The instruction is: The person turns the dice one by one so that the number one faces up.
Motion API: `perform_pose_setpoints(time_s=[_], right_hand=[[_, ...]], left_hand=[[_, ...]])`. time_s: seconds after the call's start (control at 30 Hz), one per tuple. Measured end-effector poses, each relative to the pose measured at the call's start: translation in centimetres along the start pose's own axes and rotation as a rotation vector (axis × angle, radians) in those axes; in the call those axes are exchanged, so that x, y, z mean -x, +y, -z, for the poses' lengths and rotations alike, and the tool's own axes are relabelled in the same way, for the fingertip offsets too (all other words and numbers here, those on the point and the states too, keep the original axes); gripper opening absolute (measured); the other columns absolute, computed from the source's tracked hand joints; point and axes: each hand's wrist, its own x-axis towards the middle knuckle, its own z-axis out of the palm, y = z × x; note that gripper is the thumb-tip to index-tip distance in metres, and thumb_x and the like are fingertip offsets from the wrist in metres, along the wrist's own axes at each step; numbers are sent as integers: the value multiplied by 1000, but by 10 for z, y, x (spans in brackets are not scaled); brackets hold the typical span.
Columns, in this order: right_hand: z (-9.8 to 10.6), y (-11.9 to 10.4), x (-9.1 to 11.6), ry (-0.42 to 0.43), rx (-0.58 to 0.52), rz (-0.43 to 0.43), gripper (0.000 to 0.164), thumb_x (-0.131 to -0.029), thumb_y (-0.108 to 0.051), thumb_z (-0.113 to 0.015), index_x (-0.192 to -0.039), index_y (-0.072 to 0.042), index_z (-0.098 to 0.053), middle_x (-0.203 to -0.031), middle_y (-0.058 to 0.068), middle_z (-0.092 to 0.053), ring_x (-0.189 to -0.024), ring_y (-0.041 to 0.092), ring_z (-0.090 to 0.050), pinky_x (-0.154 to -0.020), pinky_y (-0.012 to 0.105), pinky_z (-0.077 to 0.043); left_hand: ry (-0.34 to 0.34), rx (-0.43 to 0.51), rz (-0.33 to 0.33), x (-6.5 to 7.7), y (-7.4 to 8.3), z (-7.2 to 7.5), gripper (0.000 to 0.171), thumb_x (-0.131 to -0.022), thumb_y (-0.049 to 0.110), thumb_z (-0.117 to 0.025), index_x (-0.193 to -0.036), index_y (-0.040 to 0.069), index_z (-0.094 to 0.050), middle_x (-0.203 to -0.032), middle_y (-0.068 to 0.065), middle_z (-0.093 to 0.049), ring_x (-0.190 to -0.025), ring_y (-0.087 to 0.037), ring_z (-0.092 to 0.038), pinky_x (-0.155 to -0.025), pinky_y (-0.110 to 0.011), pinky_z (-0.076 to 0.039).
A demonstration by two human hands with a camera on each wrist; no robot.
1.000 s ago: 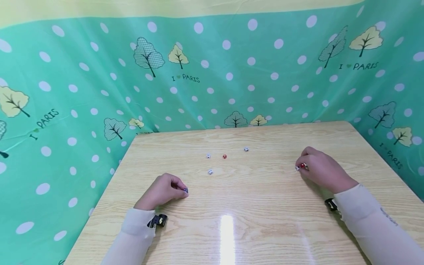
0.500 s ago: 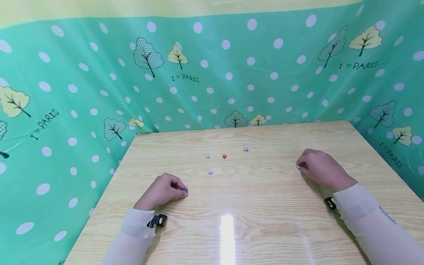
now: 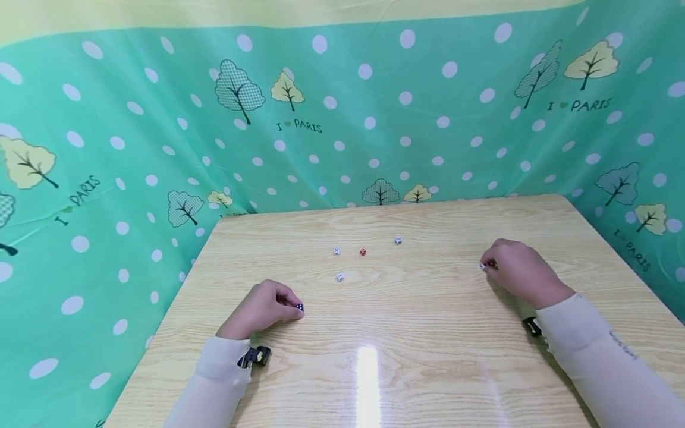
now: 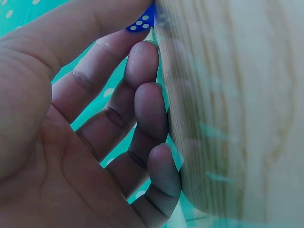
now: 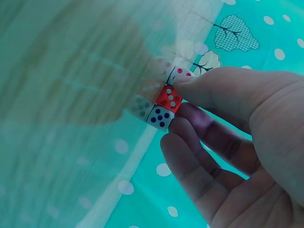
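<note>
In the head view my left hand (image 3: pixel 262 309) pinches a blue die (image 3: pixel 299 307) with white dots between thumb and index finger, low at the table. The left wrist view shows this blue die (image 4: pixel 141 21) partly covered by the fingers. My right hand (image 3: pixel 516 270) holds small dice against the tabletop at the right. Its wrist view shows three in a row: a white die (image 5: pixel 182 72) with red dots, a red die (image 5: pixel 169 99), and a white die (image 5: pixel 160 117) with dark blue dots. The thumb rests against the row's upper part; the index fingertip is hidden.
Loose on the wooden table (image 3: pixel 407 321) lie a red die (image 3: pixel 363 252) and white dice: one left of it (image 3: pixel 336 251), one nearer me (image 3: pixel 339 277), one farther right (image 3: pixel 398 241). A green dotted curtain (image 3: pixel 342 107) hangs behind and beside the table.
My right hand has shifted slightly, and the white die at its fingertips has moved a little right and away from me, toward the red one. The left hand stays put.
</note>
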Motion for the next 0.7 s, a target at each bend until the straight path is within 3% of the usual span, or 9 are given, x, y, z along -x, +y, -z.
perform_pose_setpoints(time_s=[0.43, 0.7], right_hand=[[0, 0, 0, 12, 3, 24, 8, -85, -3, -80, -86, -10, -77, -85, 2, -67, -75, 17, -62, -70, 41, -56], [4, -2, -1, -1, -14, -5, 4, -86, -6, -79, -89, -8, -77, -88, 4, -69, -78, 18, -63, -73, 43, -56]], left_hand=[[0, -3, 7, -1, 0, 0, 14, -77, 24, -93, -80, 23, -79, -80, 6, -73, -74, -16, -60, -66, -32, -48], [-9, 2, 9, -2, -1, -1, 14, -77, 24, -92, -79, 24, -79, -81, 7, -73, -75, -16, -61, -67, -32, -49]])
